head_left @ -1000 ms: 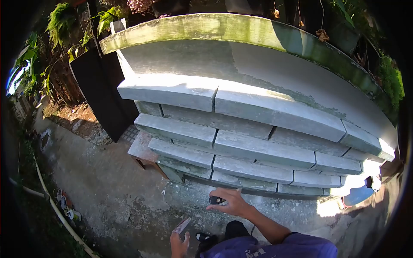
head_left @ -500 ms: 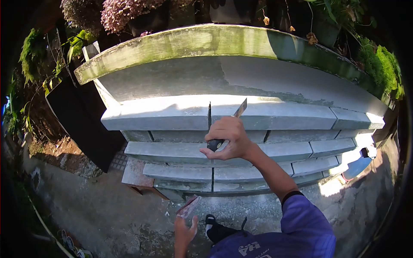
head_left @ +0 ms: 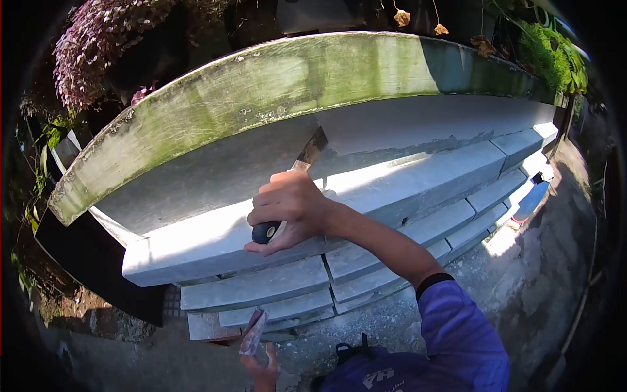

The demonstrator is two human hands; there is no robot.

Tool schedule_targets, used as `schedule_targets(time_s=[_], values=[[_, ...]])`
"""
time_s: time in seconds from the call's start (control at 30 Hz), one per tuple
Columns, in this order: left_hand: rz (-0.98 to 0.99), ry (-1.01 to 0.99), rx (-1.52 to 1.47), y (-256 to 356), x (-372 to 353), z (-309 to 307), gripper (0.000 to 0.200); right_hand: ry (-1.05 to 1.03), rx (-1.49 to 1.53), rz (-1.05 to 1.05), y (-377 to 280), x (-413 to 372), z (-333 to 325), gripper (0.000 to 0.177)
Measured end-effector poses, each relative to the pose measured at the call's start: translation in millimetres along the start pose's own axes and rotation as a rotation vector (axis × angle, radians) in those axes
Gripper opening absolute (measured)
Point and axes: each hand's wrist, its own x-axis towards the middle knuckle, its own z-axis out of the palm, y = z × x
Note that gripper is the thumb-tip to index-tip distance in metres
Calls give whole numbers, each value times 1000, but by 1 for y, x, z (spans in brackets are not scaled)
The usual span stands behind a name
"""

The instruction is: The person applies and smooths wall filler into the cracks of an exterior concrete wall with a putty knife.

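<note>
The right hand (head_left: 287, 208) is wrapped tightly around a scraper (head_left: 313, 147), whose dark handle end pokes out at the hand's 7 o'clock while its flat, stained blade points to 1 o'clock, in front of the grey wall panel (head_left: 196, 179); whether the blade touches the panel cannot be told. Toward 6 o'clock, lower down, the left hand (head_left: 261, 374) grips a pale, dusty flat piece (head_left: 253, 333), the thumb standing away from it. Just behind the right hand, the top ledge (head_left: 196, 238) of grey blocks runs from 8 to 2 o'clock, with stepped blocks (head_left: 261, 287) beneath it. The right arm stretches off toward 4 o'clock into a purple sleeve (head_left: 457, 320). Farther out, a curved, green-stained slab (head_left: 215, 108) arches across 12 o'clock, a purple-leaved plant (head_left: 108, 49) hangs at 10 to 11, bright green foliage (head_left: 548, 55) sits at 2, and a blue object (head_left: 532, 199) lies at 3.
</note>
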Motion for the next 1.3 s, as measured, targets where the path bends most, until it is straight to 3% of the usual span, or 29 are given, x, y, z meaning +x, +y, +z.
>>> schedule_targets(time_s=[0.1, 0.17, 0.3, 0.4, 0.5, 0.57, 0.6, 0.7, 0.73, 0.83, 0.97, 1.3], values=[[110, 84, 87, -24, 28, -9, 47, 13, 14, 24, -6, 8, 8, 32], [296, 157, 83, -18, 69, -15, 48, 10, 61, 20, -20, 17, 11, 31], [537, 152, 263, -31, 134, -35, 52, 30, -127, 12, 14, 17, -2, 36], [635, 201, 311, -46, 172, -44, 52, 118, -182, -24, -5, 35, 3, 36], [726, 115, 248, -16, 213, -53, 51, 160, -177, -79, 0, 41, 19, 36], [734, 84, 313, -41, 221, -55, 51, 184, -271, -66, 33, 33, 10, 37], [755, 88, 327, -47, 223, -54, 51, 171, -388, -69, 31, 35, 12, 37], [820, 105, 321, -36, 227, -53, 50, 166, -281, -132, 0, 52, 37, 36], [850, 107, 303, -32, 232, -52, 49, 136, -397, -103, 9, 51, 33, 33], [877, 164, 244, -42, 235, -47, 47, 372, -425, -7, 36, 48, 17, 32], [883, 217, 299, -47, 235, -43, 45, 148, -383, -116, 10, 60, 21, 33], [845, 302, 322, -65, 233, -38, 46, 307, -379, -127, 32, 57, 34, 41]])
